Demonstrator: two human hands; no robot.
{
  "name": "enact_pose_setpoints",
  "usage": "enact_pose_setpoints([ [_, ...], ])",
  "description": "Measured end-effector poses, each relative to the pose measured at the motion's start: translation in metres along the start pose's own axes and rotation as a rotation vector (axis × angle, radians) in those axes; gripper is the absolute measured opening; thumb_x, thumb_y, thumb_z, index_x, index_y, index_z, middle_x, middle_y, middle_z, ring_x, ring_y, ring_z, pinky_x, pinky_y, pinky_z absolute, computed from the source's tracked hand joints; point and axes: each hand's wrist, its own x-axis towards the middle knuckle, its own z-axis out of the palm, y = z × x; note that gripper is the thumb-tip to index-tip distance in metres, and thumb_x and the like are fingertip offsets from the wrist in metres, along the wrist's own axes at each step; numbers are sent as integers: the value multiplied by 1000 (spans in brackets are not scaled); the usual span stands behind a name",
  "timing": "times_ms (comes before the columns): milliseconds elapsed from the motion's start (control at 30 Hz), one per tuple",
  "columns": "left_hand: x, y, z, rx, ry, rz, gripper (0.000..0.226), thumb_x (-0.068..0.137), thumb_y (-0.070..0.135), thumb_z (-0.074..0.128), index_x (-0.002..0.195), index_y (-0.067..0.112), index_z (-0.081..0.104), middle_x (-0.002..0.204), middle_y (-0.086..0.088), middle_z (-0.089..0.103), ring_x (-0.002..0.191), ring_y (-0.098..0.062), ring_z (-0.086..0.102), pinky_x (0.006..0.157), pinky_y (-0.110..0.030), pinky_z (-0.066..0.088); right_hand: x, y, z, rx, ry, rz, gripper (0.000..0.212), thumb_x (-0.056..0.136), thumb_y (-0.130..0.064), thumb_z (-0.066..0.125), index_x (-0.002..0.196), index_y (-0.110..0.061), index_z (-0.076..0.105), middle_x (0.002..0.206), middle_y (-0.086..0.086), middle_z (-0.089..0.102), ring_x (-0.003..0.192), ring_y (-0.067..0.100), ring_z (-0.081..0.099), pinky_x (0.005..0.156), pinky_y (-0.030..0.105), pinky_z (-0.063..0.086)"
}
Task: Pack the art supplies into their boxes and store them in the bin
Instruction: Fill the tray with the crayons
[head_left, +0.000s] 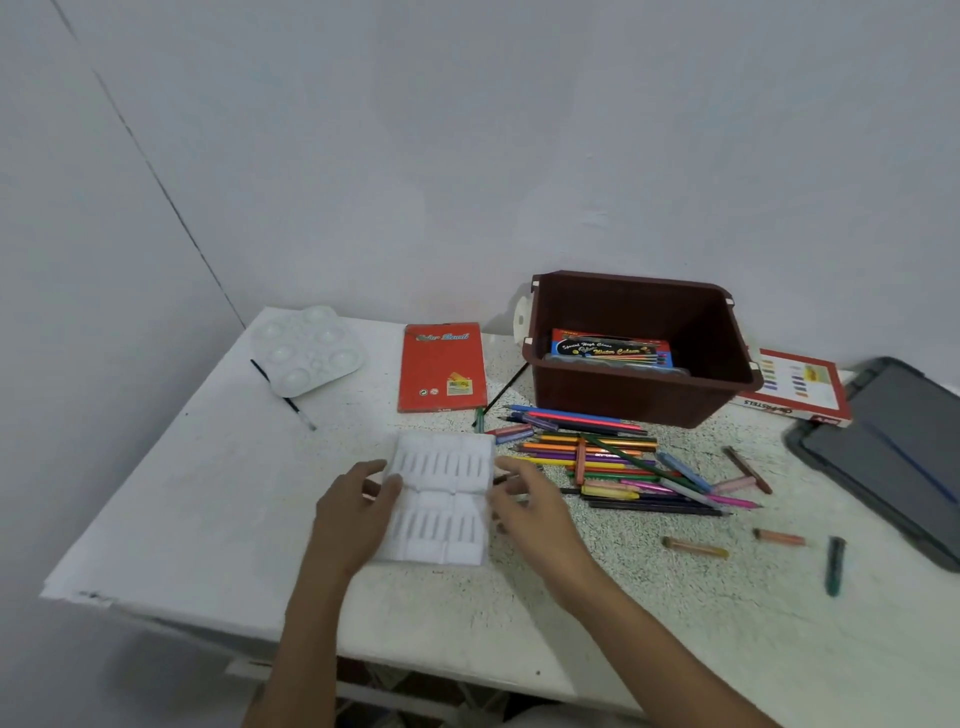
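Note:
A white plastic insert tray (441, 499) with two rows of slots lies on the table in front of me. My left hand (353, 514) holds its left edge, thumb curled over the top. My right hand (530, 506) touches its right edge with bent fingers, and a dark crayon tip shows by those fingers. A pile of coloured pencils and pens (613, 462) lies to the right of the tray. The brown bin (639, 395) stands behind the pile with a water colour box (613, 351) inside.
A red colour pencil box (441, 369) lies left of the bin, a white palette (306, 348) and a thin brush (283, 395) far left. An oil pastels box (795, 389) and the grey bin lid (893, 447) sit right. Loose crayons (693, 546) lie near the front right.

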Motion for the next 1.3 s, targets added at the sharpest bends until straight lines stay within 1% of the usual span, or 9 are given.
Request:
enact_pose_setpoints([
  [200,-29,38,46,1,-234,135,32,101,35,51,130,22,57,94,16,56,81,5,57,54,-8,43,-32,19,-54,290,228,123,21,98,-11,56,113,-16,70,97,2,76,87,18,73,73,29,57],
  [433,-50,51,92,-35,-494,102,50,96,47,54,141,26,49,110,6,59,98,-8,60,89,-31,52,-67,56,-97,286,461,185,20,97,-9,57,100,-19,74,89,-4,76,83,18,71,64,31,56],
  [533,-54,55,101,8,-524,91,46,97,43,55,138,22,51,104,7,60,95,-7,60,87,-31,52,-74,72,-104,221,442,240,23,98,-8,55,101,-21,73,84,-8,75,81,18,70,73,44,59],
  [700,-63,61,111,37,-552,133,63,94,56,52,148,27,40,109,7,61,100,-8,59,90,-30,48,-83,79,-109,264,465,235,25,99,-12,55,119,-20,67,97,7,72,77,9,72,59,22,55],
  [867,-79,73,120,-74,-669,65,87,73,85,45,146,39,39,145,7,48,128,-13,49,108,-37,39,-91,67,-112,346,452,134,24,98,-16,57,117,-24,69,102,6,74,87,18,73,65,29,58],
  [933,-86,80,124,-210,-729,-11,79,69,93,41,134,49,45,147,14,45,130,-10,48,110,-40,37,-94,62,-111,342,404,81,23,99,-17,55,114,-23,71,104,-1,75,92,20,72,72,34,59],
  [1067,-95,93,124,-424,-817,-99,64,78,82,32,123,44,54,122,19,59,109,-2,58,86,-24,47,-95,58,-109,317,361,11,23,99,-18,56,115,-24,72,102,-4,75,91,18,71,80,36,59],
  [1167,-93,89,127,-514,-827,-128,75,77,88,39,128,38,61,129,11,64,118,-11,61,102,-36,45,-93,62,-106,301,332,10,22,99,-17,57,112,-24,73,97,0,76,89,23,71,79,34,58],
  [1300,-96,95,128,-578,-807,-91,39,90,62,55,115,37,68,114,9,72,107,-12,67,93,-38,53,-90,69,-102,309,304,3,23,97,-13,59,115,-21,71,97,-2,76,88,21,71,77,29,57],
])
